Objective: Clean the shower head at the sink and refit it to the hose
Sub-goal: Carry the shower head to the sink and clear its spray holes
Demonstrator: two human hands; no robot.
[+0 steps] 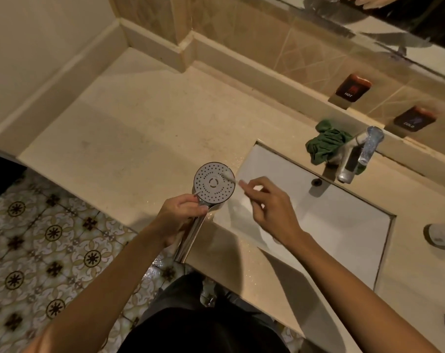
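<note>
My left hand (182, 210) is wrapped round the neck of the shower head (214, 183), fingers curled tight on the chrome handle just below the round face, w/ the handle running down past my wrist toward me. The face w/ its rings of small holes points up at me, held over the beige counter (129, 118) right at the left edge of the sink (326, 215). My right hand (267, 202) hangs over the basin, just beside the head, fingers bent & pinching a thin pale brush (235, 180); its tip is blurred but lies on the right part of the holed face. Can't tell exactly what kind of brush it is. Behind the sink stands the chrome tap (354, 159), & a crumpled green cloth (324, 145) lies on the counter touching its left side. On the wall tiles above are two dark tags, HOT (352, 87) & COLD (414, 119). Patterned floor tiles (45, 240) show at lower left
</note>
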